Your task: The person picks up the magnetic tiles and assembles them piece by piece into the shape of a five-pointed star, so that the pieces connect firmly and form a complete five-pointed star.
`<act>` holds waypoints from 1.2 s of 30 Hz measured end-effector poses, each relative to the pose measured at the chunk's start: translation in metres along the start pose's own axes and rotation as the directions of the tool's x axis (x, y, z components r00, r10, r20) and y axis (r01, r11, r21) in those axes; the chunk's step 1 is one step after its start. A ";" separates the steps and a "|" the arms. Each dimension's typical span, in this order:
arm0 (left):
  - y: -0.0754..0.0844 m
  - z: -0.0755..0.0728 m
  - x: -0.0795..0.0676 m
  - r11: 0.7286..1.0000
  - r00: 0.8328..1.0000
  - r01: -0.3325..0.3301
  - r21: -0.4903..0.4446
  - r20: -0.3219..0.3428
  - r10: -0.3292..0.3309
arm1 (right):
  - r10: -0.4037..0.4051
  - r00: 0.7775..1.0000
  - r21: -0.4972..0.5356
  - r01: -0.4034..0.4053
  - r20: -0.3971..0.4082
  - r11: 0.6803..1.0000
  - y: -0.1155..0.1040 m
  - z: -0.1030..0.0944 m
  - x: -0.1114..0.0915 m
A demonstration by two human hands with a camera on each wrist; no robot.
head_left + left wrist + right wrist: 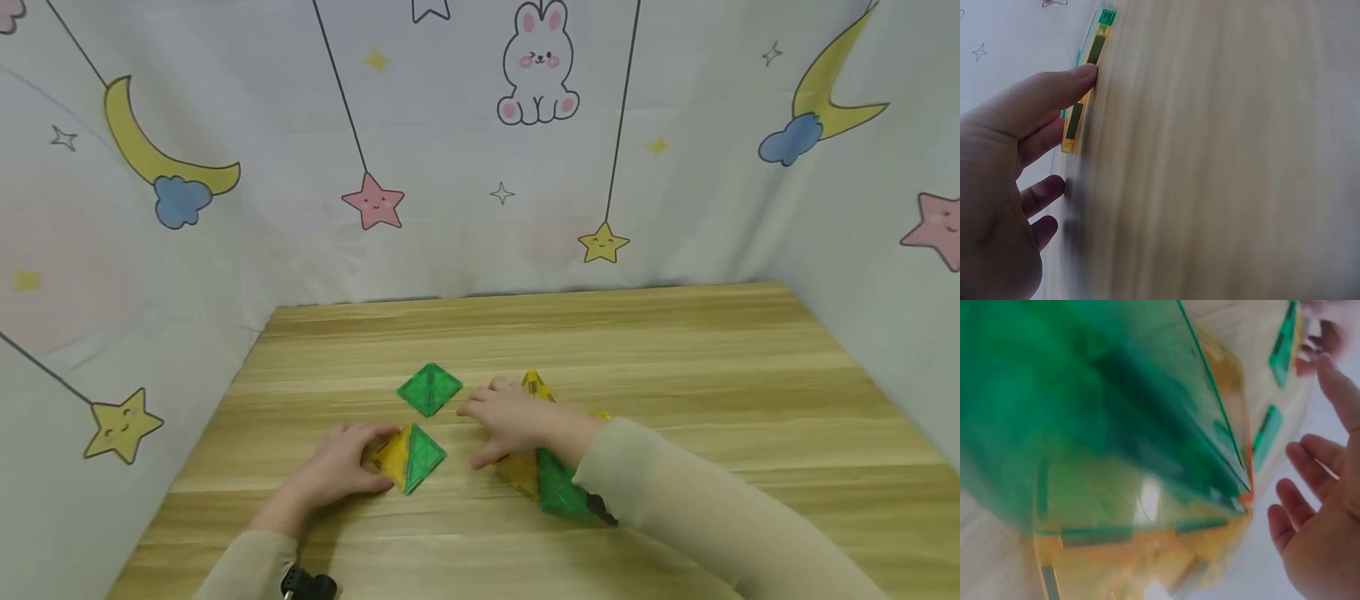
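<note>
My left hand [341, 471] pinches a yellow triangular magnetic tile [392, 460] between thumb and fingers. Its straight side lies along a green triangular tile [426, 457], so the two form a diamond. In the left wrist view my thumb [1060, 94] presses the yellow tile's edge [1074, 122]. My right hand [517, 419] has its fingers spread and holds nothing. It overlaps a raised build of yellow tiles [522, 473] and green tiles [561, 492] in the head view, hiding part of it. The right wrist view shows the build's green side [1041, 425] close up.
Two green triangular tiles [431, 389] lie as a diamond on the wooden table [675, 350], beyond the left hand's pair. A white cloth with printed stars and moons [465, 150] rises behind the table and at both sides.
</note>
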State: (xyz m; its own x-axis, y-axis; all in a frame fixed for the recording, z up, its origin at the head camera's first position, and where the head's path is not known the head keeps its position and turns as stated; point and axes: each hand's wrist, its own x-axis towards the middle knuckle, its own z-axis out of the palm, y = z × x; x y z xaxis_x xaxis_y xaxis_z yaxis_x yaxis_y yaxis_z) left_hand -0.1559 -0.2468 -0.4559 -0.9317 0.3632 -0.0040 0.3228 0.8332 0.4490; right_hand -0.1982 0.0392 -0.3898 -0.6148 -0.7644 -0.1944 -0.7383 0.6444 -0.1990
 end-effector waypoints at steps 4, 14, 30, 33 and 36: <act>0.007 0.007 0.007 0.999 0.999 -0.036 -0.002 -0.021 0.036 | 0.010 0.999 -0.022 -0.009 0.042 1.000 -0.005 0.007 0.008; 0.028 0.020 0.018 0.996 0.996 -0.089 0.016 -0.022 0.090 | 0.129 0.991 -0.022 -0.129 0.043 0.991 -0.009 0.028 0.012; 0.036 0.022 0.019 0.994 0.994 -0.104 -0.027 -0.017 0.104 | 0.138 0.990 -0.078 -0.139 -0.026 0.987 -0.019 0.040 0.015; 0.035 0.022 0.018 0.994 0.995 -0.102 -0.038 -0.018 0.101 | 0.130 0.991 -0.053 -0.132 -0.036 0.990 -0.020 0.040 0.015; 0.034 0.022 0.017 0.994 0.994 -0.104 -0.040 -0.021 0.103 | 0.130 0.991 0.017 -0.129 -0.038 0.991 -0.019 0.039 0.016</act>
State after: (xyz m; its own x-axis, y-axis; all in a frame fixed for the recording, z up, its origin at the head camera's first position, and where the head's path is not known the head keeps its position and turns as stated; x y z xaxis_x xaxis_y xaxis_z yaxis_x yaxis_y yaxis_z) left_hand -0.1573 -0.2027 -0.4602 -0.8967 0.4384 0.0614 0.4111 0.7733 0.4827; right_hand -0.1827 0.0154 -0.4269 -0.7154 -0.6745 -0.1822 -0.6478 0.7380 -0.1890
